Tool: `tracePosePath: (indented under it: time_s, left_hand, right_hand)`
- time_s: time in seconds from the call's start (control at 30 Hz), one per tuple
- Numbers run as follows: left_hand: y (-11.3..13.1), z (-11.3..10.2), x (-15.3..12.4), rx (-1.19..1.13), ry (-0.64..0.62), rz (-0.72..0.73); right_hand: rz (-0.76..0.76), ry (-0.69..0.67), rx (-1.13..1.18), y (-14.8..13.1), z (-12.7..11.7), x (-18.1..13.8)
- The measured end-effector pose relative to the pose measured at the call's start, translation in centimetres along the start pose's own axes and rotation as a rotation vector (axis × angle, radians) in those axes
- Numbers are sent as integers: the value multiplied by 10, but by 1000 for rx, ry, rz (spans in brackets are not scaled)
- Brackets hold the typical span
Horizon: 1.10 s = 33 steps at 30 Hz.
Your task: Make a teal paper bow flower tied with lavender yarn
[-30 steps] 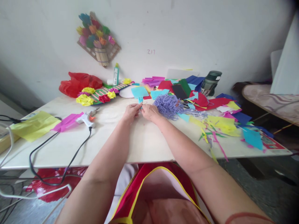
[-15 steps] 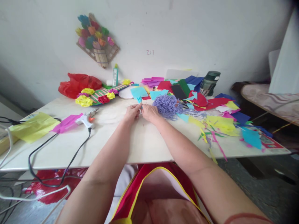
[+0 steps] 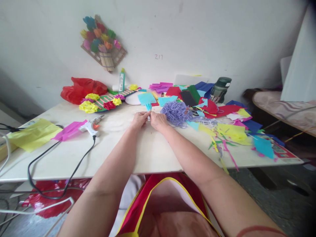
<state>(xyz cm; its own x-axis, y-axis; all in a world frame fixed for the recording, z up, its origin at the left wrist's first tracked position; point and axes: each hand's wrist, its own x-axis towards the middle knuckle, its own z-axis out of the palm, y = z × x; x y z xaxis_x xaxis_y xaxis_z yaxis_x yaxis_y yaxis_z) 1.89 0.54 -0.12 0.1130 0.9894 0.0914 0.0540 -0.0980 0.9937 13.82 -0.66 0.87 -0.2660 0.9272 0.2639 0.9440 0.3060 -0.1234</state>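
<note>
On the wall [image 3: 202,36], a flower ornament [image 3: 100,38] was seen hung, with red handwritten marks [image 3: 159,57] to its right. At the table's [image 3: 153,153] back, a crumpled red bag [image 3: 84,91] was noted left, a dark flask [image 3: 218,91] right. Below, another red bag [image 3: 49,202] was observed among cables [image 3: 64,194].

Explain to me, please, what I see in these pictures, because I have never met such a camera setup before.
There is no machine here: a person works with a bare left hand and right hand. The camera sits on that person's head, looking forward and down, so the arms reach away from you. Both hands pinch a small blue paper piece; its lower end is hidden by the fingers. On the white table, purple yarn lies just right of the hands, with colored paper scraps further right. To the left lie a white glue gun and a yellow sheet.
</note>
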Motion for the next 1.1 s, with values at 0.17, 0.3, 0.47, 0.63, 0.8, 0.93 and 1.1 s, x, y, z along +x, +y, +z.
tracePosePath:
  time_s: [0.17, 0.3, 0.47, 0.63, 0.8, 0.93, 1.1]
  left_hand:
    - [-1, 5, 0, 15, 21, 8]
    - [-1, 6, 2, -32, 63, 62]
    - [0, 5, 3, -110, 65, 77]
    - [3, 11, -4, -45, -68, 32]
    - [1, 14, -5, -5, -135, 58]
    - [-4, 13, -2, 17, -145, 93]
    - [2, 16, 0, 107, -50, 219]
  right_hand:
    - [0, 28, -12, 1, -4, 0]
    - [-31, 81, -8, 4, -7, -3]
    - [18, 182, 43, 13, -20, -5]
    - [299, 382, 108, 40, -38, 0]
    - [585, 575, 192, 84, -40, 4]
    - [842, 538, 197, 115, -29, 2]
    - [873, 264, 226, 124, -10, 1]
